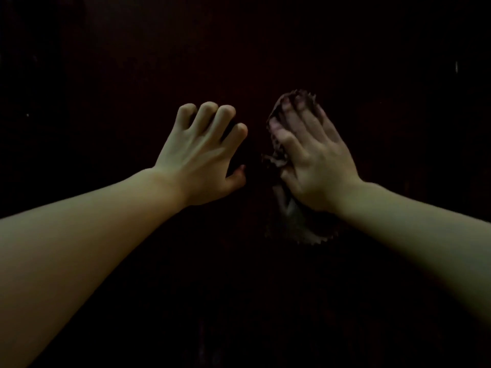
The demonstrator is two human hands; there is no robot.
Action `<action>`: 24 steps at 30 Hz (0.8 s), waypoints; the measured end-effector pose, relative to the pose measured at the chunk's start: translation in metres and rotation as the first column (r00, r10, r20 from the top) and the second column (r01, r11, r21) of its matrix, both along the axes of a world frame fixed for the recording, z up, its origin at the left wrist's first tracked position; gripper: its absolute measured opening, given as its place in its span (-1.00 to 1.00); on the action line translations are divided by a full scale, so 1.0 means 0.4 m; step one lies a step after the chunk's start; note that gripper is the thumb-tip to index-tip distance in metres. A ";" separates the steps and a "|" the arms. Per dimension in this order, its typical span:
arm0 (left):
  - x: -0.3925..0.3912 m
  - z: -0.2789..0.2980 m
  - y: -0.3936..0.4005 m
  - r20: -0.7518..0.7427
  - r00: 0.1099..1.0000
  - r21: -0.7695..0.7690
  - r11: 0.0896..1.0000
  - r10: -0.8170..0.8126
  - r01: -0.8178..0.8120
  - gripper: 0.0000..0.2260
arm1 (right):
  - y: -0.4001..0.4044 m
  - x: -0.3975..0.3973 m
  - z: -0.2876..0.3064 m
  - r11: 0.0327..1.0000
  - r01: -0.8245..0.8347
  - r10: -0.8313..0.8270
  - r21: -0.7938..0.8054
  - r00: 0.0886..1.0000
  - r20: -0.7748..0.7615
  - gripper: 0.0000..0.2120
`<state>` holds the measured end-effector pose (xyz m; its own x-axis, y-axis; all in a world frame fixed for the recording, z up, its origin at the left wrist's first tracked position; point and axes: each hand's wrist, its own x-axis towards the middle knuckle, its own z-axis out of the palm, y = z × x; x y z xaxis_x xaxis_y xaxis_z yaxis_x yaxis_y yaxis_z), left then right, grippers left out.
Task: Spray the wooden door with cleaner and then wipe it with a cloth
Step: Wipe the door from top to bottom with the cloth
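Observation:
The dark wooden door [377,274] fills the whole view in very dim light. My right hand [313,160] lies flat on a brown cloth [297,224] with a zigzag edge and presses it against the door right of centre. The cloth shows above the fingertips, beside the thumb and below the wrist. My left hand [204,155] is just left of it, fingers spread and bent, their tips propped on the door. It holds nothing that I can see. No spray bottle is in view.
A few faint light specks show on the door, at the left [27,115] and at the upper right [456,66]. Everything else around the hands is too dark to make out.

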<state>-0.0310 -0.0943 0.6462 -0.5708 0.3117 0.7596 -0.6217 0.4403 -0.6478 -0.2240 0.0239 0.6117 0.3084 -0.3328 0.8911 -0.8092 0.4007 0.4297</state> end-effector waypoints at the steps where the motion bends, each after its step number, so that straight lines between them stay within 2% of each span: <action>1: -0.010 0.002 0.006 -0.005 1.000 0.003 1.000 0.001 -0.001 -0.42 | 0.002 -0.005 0.005 1.000 0.000 0.001 -0.029 0.999 0.045 -0.36; 4: -0.032 0.001 0.018 -0.031 0.999 0.010 1.000 -0.020 0.020 -0.43 | 0.005 -0.006 -0.077 0.998 -0.053 0.057 -0.043 0.995 0.080 -0.33; 7: -0.056 -0.007 0.026 -0.047 0.998 0.010 0.999 -0.042 0.043 -0.44 | 0.025 -0.027 -0.171 0.992 -0.114 0.116 0.054 0.993 -0.035 -0.37; 10: -0.088 -0.009 0.039 -0.014 0.999 -0.015 0.999 -0.041 0.041 -0.43 | 0.050 -0.065 -0.127 0.992 -0.052 0.066 0.118 0.992 -0.111 -0.38; 14: -0.153 -0.003 0.081 0.053 0.998 -0.074 0.996 -0.046 0.050 -0.46 | 0.064 -0.101 -0.015 0.999 -0.036 0.037 -0.025 0.998 0.045 -0.43; 18: -0.210 -0.007 0.109 0.047 0.997 -0.092 0.994 -0.059 0.063 -0.49 | 0.074 -0.117 -0.108 0.988 -0.113 0.124 -0.106 0.987 0.101 -0.42; 21: -0.234 -0.011 0.122 0.059 0.996 -0.080 0.994 -0.067 0.072 -0.51 | 0.096 -0.146 -0.178 0.993 -0.115 0.116 -0.028 0.992 0.044 -0.43; 24: -0.261 -0.015 0.132 0.072 0.995 -0.085 0.994 -0.063 0.069 -0.47 | 0.121 -0.185 -0.138 0.997 -0.056 0.056 0.047 0.998 0.006 -0.39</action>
